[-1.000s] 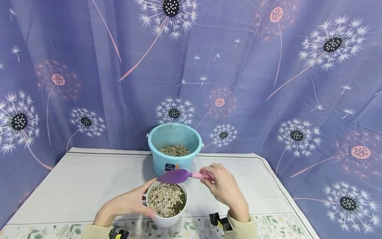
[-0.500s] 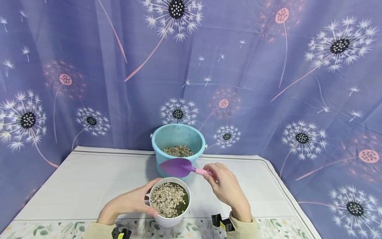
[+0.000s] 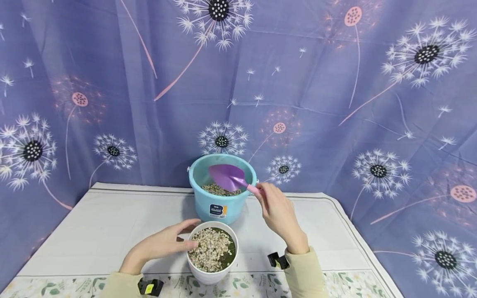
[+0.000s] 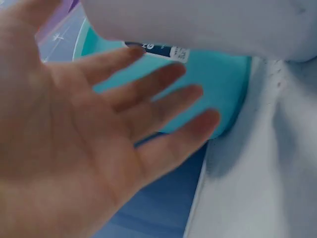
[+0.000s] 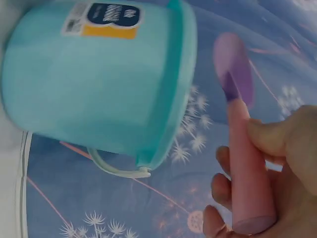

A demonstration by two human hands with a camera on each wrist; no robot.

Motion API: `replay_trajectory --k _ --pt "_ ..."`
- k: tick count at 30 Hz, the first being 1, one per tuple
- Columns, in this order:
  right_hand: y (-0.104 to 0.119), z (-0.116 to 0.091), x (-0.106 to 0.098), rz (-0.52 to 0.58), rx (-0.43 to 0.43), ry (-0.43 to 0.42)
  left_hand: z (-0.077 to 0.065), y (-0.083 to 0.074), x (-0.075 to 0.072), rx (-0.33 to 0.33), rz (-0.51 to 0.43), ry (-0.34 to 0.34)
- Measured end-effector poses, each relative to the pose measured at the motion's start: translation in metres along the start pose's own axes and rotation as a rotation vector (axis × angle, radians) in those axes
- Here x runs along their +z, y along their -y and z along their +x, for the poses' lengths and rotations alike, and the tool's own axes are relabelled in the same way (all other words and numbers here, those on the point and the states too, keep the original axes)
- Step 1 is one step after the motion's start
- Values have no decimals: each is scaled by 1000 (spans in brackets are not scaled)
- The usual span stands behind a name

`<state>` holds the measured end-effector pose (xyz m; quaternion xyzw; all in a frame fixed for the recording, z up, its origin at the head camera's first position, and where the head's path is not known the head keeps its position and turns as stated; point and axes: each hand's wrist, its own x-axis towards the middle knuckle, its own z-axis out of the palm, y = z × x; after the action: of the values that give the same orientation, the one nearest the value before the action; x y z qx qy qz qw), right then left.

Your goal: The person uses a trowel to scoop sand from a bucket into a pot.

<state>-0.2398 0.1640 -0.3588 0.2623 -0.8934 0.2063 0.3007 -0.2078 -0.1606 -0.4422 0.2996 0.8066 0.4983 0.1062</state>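
My right hand (image 3: 277,211) grips the pink handle of a purple trowel (image 3: 227,177), whose blade hangs over the mouth of a light blue bucket (image 3: 206,203). Inside the bucket lies a pale, grainy potting mix (image 3: 220,190). In the right wrist view, fingers and thumb wrap the trowel handle (image 5: 248,173). A white pot (image 3: 211,276) stands in front of the bucket, with the same pale grains (image 3: 210,250) spread over darker green-brown material. My left hand (image 3: 164,244) is beside the pot's left rim; in the left wrist view its fingers (image 4: 163,106) are spread and straight.
The bucket stands at the back of the white-covered table (image 3: 112,223), close to a blue-purple dandelion curtain (image 3: 156,124). Its handle (image 5: 116,171) hangs down at the side. A floral strip of cloth (image 3: 74,286) runs along the table's front.
My right hand has lifted the trowel from above the pot, back and up over the bucket. The left hand has loosened from round the pot, its fingers now straighter.
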Motion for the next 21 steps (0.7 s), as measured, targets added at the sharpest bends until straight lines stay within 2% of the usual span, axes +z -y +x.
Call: replay_trajectory --k 5,10,16,18,21 --pt "-14 20 6 -48 16 71 17 -2 -16 -46 89 -165" --pt "-29 39 8 -56 -3 151 39 -4 -34 -79 144 -390" --pt "-41 60 10 -97 -64 232 63 0 -51 -134 109 -616" --pt "-44 66 12 -120 -66 275 69 3 -53 -134 100 -673" --pt "-47 73 13 -155 -51 326 80 5 -55 -125 136 -753"
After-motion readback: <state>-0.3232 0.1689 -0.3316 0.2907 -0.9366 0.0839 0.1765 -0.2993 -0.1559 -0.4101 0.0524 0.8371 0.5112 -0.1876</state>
